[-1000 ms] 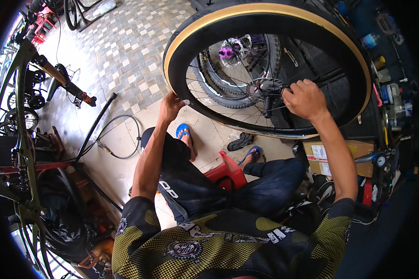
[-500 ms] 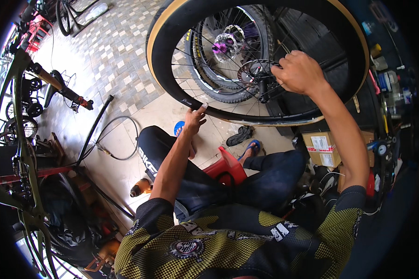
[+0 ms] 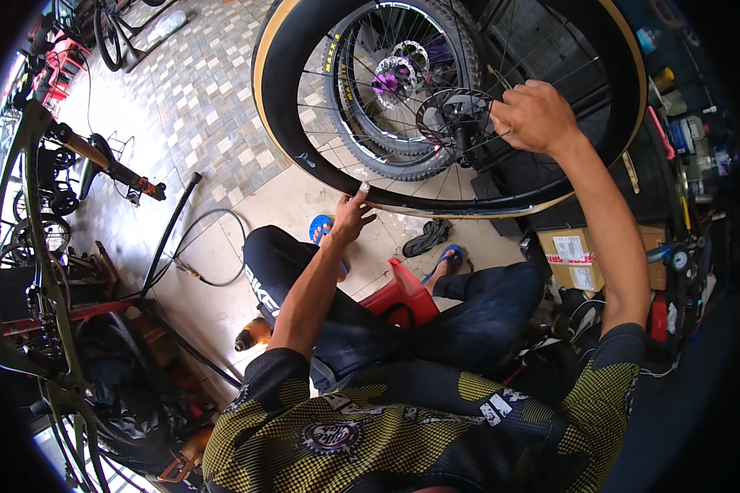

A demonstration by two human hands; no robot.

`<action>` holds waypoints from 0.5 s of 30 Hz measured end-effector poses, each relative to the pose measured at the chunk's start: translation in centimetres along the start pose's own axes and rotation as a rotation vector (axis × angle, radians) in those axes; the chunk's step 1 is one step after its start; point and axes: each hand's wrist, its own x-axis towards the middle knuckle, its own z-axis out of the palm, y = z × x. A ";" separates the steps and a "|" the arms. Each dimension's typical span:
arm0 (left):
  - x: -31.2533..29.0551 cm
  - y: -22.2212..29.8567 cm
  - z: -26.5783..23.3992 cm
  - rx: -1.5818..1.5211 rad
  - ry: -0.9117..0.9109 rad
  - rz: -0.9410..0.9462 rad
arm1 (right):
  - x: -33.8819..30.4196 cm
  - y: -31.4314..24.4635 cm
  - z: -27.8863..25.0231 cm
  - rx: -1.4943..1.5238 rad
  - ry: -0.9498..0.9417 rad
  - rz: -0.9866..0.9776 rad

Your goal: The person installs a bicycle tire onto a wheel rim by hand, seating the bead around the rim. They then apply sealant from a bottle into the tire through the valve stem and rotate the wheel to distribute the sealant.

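Observation:
A bicycle wheel with a deep black rim and a tan-edged tyre (image 3: 269,107) is tilted in front of me. My left hand (image 3: 352,217) grips its near edge, thumb on the rim and fingers below. My right hand (image 3: 538,119) is closed in a fist among the spokes, just right of the black hub (image 3: 466,135). Whatever lies inside that fist is hidden. A dark disc rotor (image 3: 436,115) sits on the hub. Seen through the spokes, another wheel with a knobbly tyre (image 3: 403,172) and a purple hub (image 3: 384,84) rests behind.
A red stool (image 3: 403,300) is between my legs. An orange-and-black power tool (image 3: 253,334) and a looped cable (image 3: 242,246) lie on the floor at left. Further left stands a green bike frame (image 3: 16,189). A cardboard box (image 3: 600,261) and crowded tools are at right.
The wheel has turned a little clockwise, its rim mark moving up and left, and it has shifted slightly left. My right hand has moved slightly right and up beside the hub.

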 end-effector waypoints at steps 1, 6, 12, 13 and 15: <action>-0.1 -0.2 0.4 -0.012 -0.001 0.012 | 0.0 0.1 0.2 0.015 -0.003 0.016; -0.1 -2.8 1.6 -0.183 0.015 -0.056 | 0.5 0.8 0.6 0.073 0.019 0.045; 0.3 -5.1 2.2 -0.117 0.014 0.081 | 0.7 1.6 0.7 0.067 -0.048 0.109; -0.1 -4.7 2.8 -0.078 0.030 0.092 | 0.7 1.7 0.8 0.066 -0.069 0.130; -0.2 -4.6 2.9 -0.057 0.029 0.095 | 1.2 1.7 0.4 0.069 -0.102 0.152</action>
